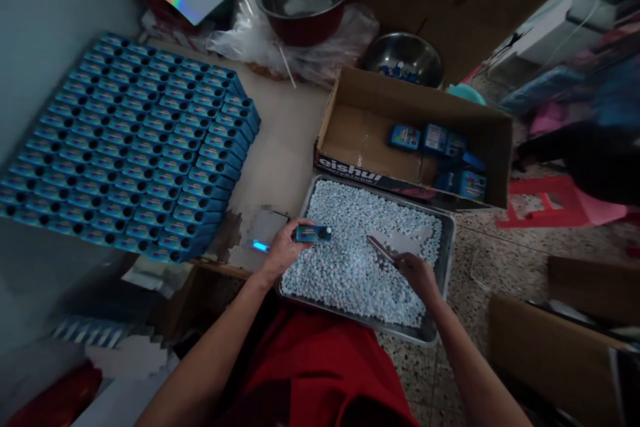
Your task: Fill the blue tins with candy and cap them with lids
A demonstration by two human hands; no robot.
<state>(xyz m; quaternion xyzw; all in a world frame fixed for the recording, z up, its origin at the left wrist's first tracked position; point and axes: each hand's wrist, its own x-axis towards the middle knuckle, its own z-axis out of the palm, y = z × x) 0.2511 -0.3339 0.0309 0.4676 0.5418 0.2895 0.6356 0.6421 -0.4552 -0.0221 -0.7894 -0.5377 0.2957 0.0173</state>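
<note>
My left hand is closed on a small blue plastic container, held over the left side of a metal tray. A round dark opening shows at the container's right end, with something white beside it. Many small pale mint-like tablets cover the tray. In my right hand is a thin, narrow tool, perhaps a scoop or spatula; its exact kind is unclear. Its tip points up and left over the tablets, near a patch where the tray's bottom shows.
Rows of blue containers fill the table's left. A small scale with a lit display sits beside my left hand. Beyond the tray stands a cardboard box holding several blue packs. Metal bowls and plastic wrap lie behind.
</note>
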